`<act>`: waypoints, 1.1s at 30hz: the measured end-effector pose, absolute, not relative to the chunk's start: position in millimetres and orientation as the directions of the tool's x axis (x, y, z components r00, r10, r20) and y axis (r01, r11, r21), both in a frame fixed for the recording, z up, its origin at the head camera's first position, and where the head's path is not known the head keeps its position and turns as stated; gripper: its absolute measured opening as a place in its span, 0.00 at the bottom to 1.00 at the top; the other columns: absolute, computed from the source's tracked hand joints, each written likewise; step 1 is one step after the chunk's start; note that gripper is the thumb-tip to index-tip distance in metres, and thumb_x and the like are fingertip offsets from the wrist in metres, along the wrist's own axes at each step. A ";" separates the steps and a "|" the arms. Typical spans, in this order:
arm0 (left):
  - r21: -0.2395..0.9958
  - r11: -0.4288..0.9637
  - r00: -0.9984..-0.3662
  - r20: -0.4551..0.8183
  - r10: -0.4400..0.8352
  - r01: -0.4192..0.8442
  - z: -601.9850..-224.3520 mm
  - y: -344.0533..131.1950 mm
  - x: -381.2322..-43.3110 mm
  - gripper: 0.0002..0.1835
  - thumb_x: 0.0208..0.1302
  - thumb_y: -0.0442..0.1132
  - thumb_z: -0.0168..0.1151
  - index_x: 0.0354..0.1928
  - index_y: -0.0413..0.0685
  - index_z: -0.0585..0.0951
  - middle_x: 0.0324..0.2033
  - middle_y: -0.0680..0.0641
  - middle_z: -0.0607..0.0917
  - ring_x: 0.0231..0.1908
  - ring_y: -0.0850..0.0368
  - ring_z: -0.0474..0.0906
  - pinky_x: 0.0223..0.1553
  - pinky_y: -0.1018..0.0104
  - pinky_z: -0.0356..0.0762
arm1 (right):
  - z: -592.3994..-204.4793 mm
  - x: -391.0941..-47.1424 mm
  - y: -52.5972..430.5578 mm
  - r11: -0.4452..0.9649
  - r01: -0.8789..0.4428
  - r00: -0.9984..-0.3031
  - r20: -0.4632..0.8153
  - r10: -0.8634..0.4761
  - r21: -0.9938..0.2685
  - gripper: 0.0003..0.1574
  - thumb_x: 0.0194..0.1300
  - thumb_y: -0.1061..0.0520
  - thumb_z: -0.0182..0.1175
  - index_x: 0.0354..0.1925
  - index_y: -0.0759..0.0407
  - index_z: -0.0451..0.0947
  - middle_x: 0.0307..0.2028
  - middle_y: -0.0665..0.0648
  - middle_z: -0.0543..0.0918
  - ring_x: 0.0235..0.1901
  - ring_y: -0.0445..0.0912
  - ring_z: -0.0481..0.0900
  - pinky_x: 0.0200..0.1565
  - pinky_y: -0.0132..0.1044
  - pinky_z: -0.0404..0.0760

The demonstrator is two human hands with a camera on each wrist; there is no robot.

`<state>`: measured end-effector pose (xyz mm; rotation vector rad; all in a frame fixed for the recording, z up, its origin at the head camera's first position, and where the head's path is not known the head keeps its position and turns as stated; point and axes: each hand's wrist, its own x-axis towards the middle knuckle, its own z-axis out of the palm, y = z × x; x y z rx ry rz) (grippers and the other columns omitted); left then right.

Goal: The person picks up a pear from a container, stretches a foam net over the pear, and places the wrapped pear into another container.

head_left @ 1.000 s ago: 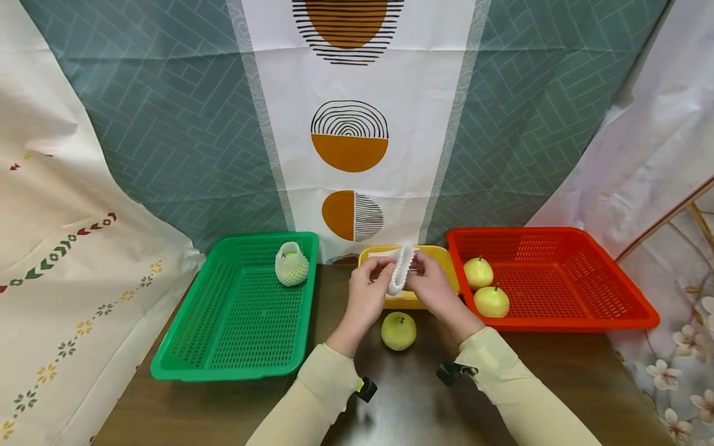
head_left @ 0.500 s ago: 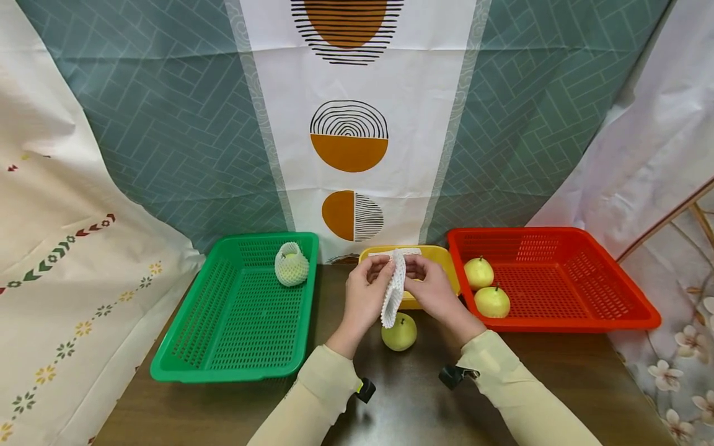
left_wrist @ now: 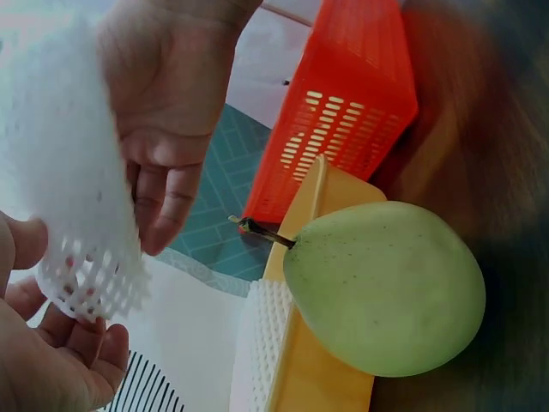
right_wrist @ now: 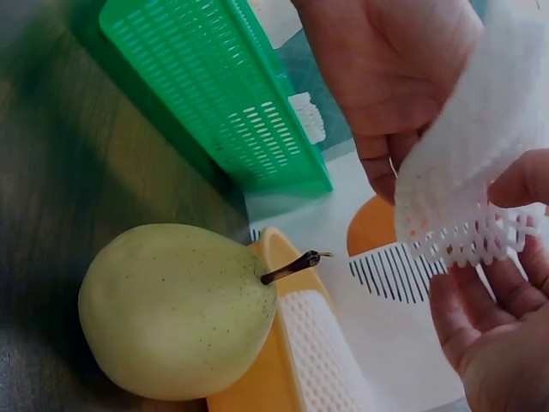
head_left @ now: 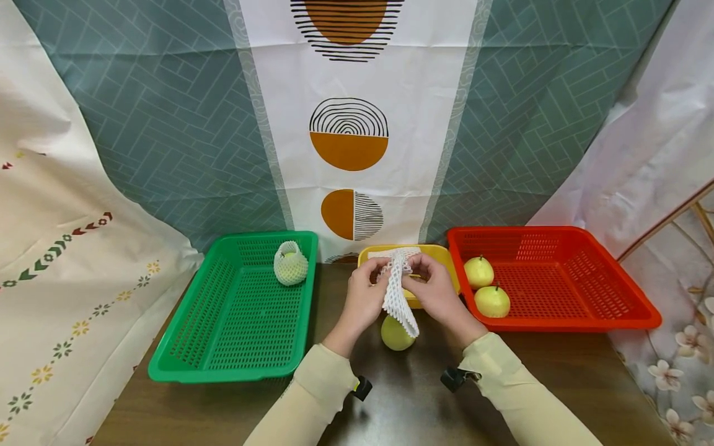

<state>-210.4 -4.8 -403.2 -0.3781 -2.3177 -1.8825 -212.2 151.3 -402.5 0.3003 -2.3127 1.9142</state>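
Observation:
Both hands hold a white foam net sleeve [head_left: 397, 291] over the table, its free end hanging down toward me. My left hand [head_left: 362, 297] pinches the far end from the left, thumb on the outside, as the left wrist view shows. From the right, my right hand [head_left: 437, 291] pinches the same end between thumb and fingers [right_wrist: 506, 296]. Below the sleeve a yellow-green pear [head_left: 393, 337] stands on the table, stem up, partly covered by the sleeve in the head view. The pear [left_wrist: 386, 287] appears whole and bare in the left wrist view.
Behind the hands is a yellow basket [head_left: 443, 257] with more white foam sleeves [right_wrist: 322, 352]. A green basket [head_left: 251, 310] on the left contains a sleeved pear [head_left: 290, 266]. On the right, a red basket [head_left: 558, 322] has two bare pears [head_left: 492, 302] at its left side.
The sleeve has swung from upright between the hands to hanging down toward me, now overlapping the pear. Both hands stay nearly in place, their fingers now at its far end.

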 end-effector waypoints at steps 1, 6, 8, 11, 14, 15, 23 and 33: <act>0.943 0.185 -0.960 0.262 0.099 0.276 -403.8 -5.4 -210.9 0.10 0.65 0.40 0.58 0.47 0.48 0.81 0.34 0.47 0.82 0.32 0.58 0.73 0.31 0.71 0.73 | -401.6 -211.7 151.5 0.160 -0.234 -0.972 0.224 -0.078 -0.959 0.13 0.58 0.65 0.60 0.43 0.66 0.73 0.37 0.58 0.79 0.39 0.45 0.77 0.43 0.27 0.78; 0.952 0.157 -0.964 0.262 0.035 0.264 -404.9 -8.2 -211.4 0.09 0.62 0.42 0.62 0.41 0.46 0.82 0.29 0.46 0.80 0.28 0.59 0.72 0.28 0.73 0.71 | -398.5 -210.1 153.4 0.064 -0.202 -0.975 0.195 -0.104 -0.977 0.16 0.66 0.58 0.54 0.50 0.66 0.74 0.38 0.52 0.81 0.38 0.41 0.80 0.47 0.30 0.78; 0.956 0.131 -0.965 0.261 0.023 0.262 -405.1 -9.5 -211.3 0.10 0.61 0.40 0.62 0.42 0.43 0.82 0.30 0.43 0.80 0.27 0.59 0.73 0.28 0.73 0.71 | -397.7 -209.3 154.0 0.046 -0.175 -0.980 0.170 -0.099 -0.983 0.18 0.67 0.54 0.55 0.49 0.67 0.75 0.38 0.50 0.81 0.38 0.41 0.80 0.47 0.30 0.78; 0.957 0.105 -0.963 0.271 0.008 0.270 -406.5 -11.3 -212.0 0.10 0.59 0.32 0.62 0.42 0.36 0.81 0.31 0.39 0.80 0.27 0.57 0.73 0.27 0.75 0.71 | -398.0 -207.5 154.8 0.060 -0.156 -0.986 0.151 -0.075 -0.986 0.21 0.65 0.51 0.58 0.47 0.68 0.76 0.36 0.52 0.80 0.37 0.43 0.78 0.46 0.30 0.78; 0.951 0.131 -0.959 0.284 -0.016 0.279 -407.6 -12.0 -212.4 0.09 0.56 0.27 0.61 0.40 0.35 0.81 0.30 0.39 0.80 0.28 0.57 0.73 0.27 0.76 0.71 | -399.0 -204.8 155.3 0.080 -0.152 -0.988 0.148 -0.048 -0.985 0.21 0.62 0.50 0.61 0.45 0.67 0.76 0.35 0.53 0.79 0.36 0.44 0.76 0.43 0.30 0.78; 0.950 0.144 -0.958 0.285 -0.028 0.278 -407.7 -11.9 -211.9 0.10 0.55 0.25 0.61 0.40 0.36 0.81 0.30 0.39 0.81 0.28 0.58 0.73 0.27 0.76 0.72 | -399.6 -204.0 155.5 0.082 -0.153 -0.988 0.150 -0.038 -0.985 0.22 0.62 0.50 0.62 0.45 0.66 0.76 0.35 0.53 0.79 0.36 0.44 0.76 0.43 0.29 0.78; 0.968 0.152 -0.978 0.208 -0.030 0.201 -413.7 -13.1 -206.6 0.12 0.57 0.29 0.54 0.40 0.48 0.82 0.35 0.47 0.86 0.28 0.60 0.80 0.24 0.64 0.79 | -405.1 -196.0 159.6 0.030 -0.110 -0.994 0.111 0.010 -0.993 0.23 0.59 0.51 0.64 0.48 0.63 0.75 0.36 0.51 0.81 0.35 0.42 0.79 0.41 0.33 0.82; 0.963 0.240 -0.989 0.136 -0.054 0.120 -431.2 -9.6 -201.4 0.05 0.57 0.34 0.56 0.25 0.47 0.75 0.21 0.50 0.76 0.18 0.63 0.73 0.16 0.69 0.71 | -426.5 -186.0 162.1 0.121 0.037 -0.999 -0.034 0.024 -0.992 0.21 0.60 0.48 0.63 0.48 0.57 0.75 0.39 0.56 0.81 0.34 0.44 0.77 0.36 0.33 0.80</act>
